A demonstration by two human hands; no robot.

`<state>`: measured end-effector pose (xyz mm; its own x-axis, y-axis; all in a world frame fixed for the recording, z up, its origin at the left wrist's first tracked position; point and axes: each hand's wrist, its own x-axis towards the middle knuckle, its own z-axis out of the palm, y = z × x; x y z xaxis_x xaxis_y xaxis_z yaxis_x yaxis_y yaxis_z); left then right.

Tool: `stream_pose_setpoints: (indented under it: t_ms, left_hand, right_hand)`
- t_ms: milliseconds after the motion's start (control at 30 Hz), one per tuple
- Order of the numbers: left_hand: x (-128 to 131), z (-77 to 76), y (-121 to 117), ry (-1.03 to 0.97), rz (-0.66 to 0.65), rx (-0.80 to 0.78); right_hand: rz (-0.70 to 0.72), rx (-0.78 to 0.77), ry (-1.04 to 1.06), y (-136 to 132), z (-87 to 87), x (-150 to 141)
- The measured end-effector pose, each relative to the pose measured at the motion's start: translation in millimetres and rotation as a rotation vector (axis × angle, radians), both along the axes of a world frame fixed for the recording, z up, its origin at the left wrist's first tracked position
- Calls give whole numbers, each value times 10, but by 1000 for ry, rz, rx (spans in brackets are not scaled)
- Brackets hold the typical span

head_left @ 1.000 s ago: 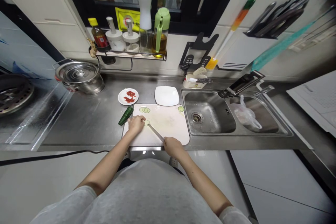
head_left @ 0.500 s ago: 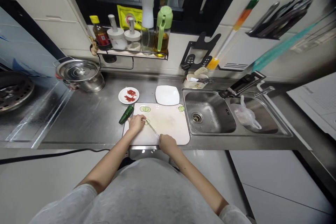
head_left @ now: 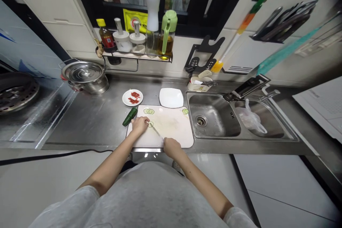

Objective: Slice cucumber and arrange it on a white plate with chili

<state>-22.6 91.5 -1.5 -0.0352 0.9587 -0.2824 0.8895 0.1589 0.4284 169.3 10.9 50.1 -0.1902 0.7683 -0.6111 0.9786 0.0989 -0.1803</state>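
"What are the fingers doing?"

"My left hand point(head_left: 139, 125) is over the cutting board's point(head_left: 176, 131) left side, fingers bent; I can't tell whether they pinch anything. My right hand point(head_left: 171, 147), over the board's near edge, has its fingers closed around the knife point(head_left: 157, 133)."

"And the cucumber point(head_left: 130, 116)?"

"It lies on the tabletop point(head_left: 88, 121), just left of the board; a pale slice point(head_left: 151, 124) is on the board's left half."

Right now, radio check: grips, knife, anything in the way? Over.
Right grip closed on knife, tip at cucumber slice. Left grip over cutting board, near that slice; contact unclear. Dark green cucumber beside board, seemingly out of the knife's way.
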Motion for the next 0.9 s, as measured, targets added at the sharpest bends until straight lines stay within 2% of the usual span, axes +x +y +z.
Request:
stream_pose_setpoints:
  t_ms: [167, 400, 567, 767, 900]
  left_hand:
    - [25, 25, 3, 23, -6, -5]
    - [91, 33, 12, 64, -25, 12]
    - [134, 100, -11, 25, -23, 19]
    - [45, 208, -166, -157, 131, 5]
    - [-131, 199, -307, -167, 226, 8]
  right_hand:
    - [-14, 16, 18, -94, -36, 153]
    - [-98, 63, 111, -114, 16, 445]
    - [-152, 121, 125, -149, -22, 585]
    - [-134, 127, 168, -177, -72, 577]
    - [-132, 122, 161, -161, -77, 523]
